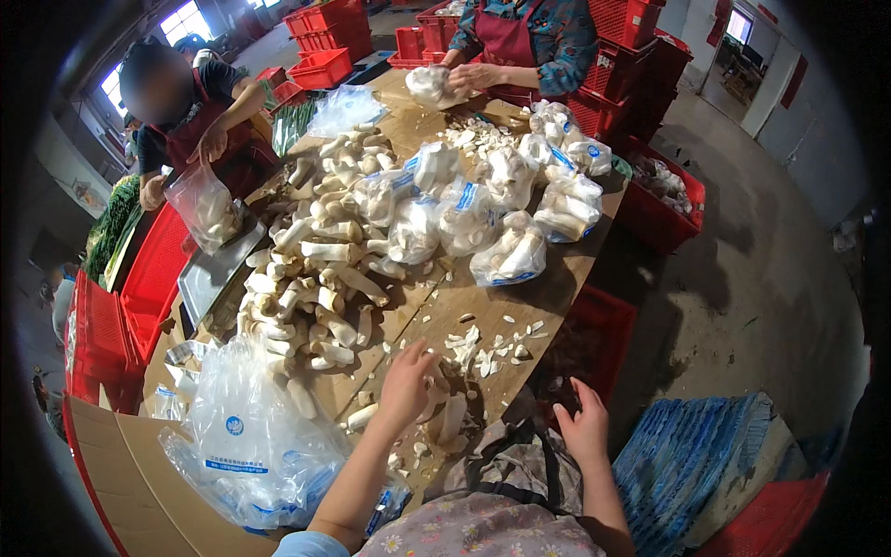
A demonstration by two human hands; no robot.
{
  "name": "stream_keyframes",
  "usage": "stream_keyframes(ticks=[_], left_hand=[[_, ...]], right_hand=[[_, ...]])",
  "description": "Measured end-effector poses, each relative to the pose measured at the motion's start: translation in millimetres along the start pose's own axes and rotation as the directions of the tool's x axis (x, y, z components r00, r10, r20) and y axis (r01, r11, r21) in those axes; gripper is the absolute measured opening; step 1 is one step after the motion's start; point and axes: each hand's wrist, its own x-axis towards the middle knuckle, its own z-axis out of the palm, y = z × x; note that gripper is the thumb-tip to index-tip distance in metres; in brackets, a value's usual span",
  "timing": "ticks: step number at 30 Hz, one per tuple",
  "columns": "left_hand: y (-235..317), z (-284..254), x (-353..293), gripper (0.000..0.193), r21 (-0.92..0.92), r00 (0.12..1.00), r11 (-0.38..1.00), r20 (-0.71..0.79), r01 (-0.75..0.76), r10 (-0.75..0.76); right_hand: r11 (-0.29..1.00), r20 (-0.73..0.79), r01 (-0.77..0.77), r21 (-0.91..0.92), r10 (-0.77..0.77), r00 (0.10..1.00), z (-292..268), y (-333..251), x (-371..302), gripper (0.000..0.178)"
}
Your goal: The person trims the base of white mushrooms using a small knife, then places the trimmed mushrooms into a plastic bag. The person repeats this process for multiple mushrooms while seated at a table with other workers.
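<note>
My left hand is over the near edge of the cardboard-topped table, its fingers curled around a pale king oyster mushroom; the fingertips are partly hidden. Another king oyster mushroom lies beside it. My right hand is off the table's right edge, fingers apart and holding nothing. White trimmings are scattered just beyond my left hand. Left of them spreads a large heap of king oyster mushrooms. Several filled clear bags stand at the table's far right.
Clear plastic bags lie at the near left. A person holds a bag of mushrooms over a scale. Across the table another person handles a white bundle. Red crates stand around the table.
</note>
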Motion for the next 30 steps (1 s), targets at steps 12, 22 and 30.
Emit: stream_keyframes(ticks=[12,22,30], left_hand=[[-27.4,-29.4,-5.1,0.024,-0.161,0.899,0.885,0.043,0.438,-0.437],[47.3,-37.4,-5.1,0.032,-0.766,0.708,-0.158,0.638,0.623,-0.303],[107.0,-45.2,-9.2,0.034,-0.313,0.967,0.927,-0.077,0.208,-0.243]], right_hand=[[0.995,0.155,-0.042,0.094,0.027,0.987,25.8,-2.6,-8.5,0.029],[0.988,0.19,0.116,0.103,-0.134,0.973,38.4,-28.0,-6.1,0.016],[0.875,0.051,0.43,-0.224,-0.43,0.901,36.5,-59.6,-1.8,0.013]])
